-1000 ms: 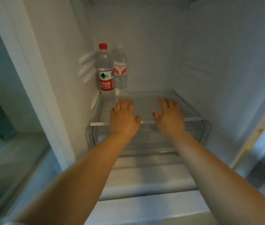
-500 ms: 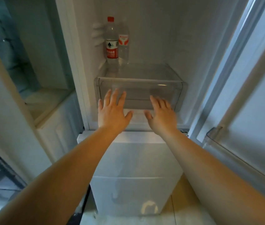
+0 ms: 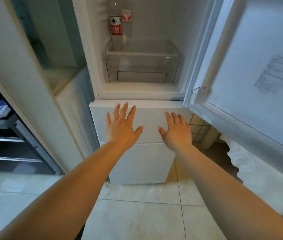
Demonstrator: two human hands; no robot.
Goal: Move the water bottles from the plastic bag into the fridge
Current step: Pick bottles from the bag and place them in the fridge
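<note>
Two water bottles (image 3: 120, 26) already stand upright, side by side, at the back-left of the fridge (image 3: 154, 49) shelf above the clear drawer (image 3: 141, 66). Left hand (image 3: 121, 129) & right hand (image 3: 177, 132) are both spread, empty, w/ fingers straight, in front of the lower compartment. Door (image 3: 251, 58) open (plastic bag not in view, so can't tell if more bottles remain).

Dim, cool, even light fills the view, brightest on the fridge door (image 3: 251, 54) to the right of the right hand (image 3: 176, 131), whose printed label is smeared beyond reading. The whole picture is soft with motion blur. The shelving far left of the left hand (image 3: 121, 129) sits in deep shadow. Wide-angle distortion bows the cabinet edges and stretches both forearms near the bottom. Faint sheen marks the floor tiles (image 3: 137, 219) below the hands
</note>
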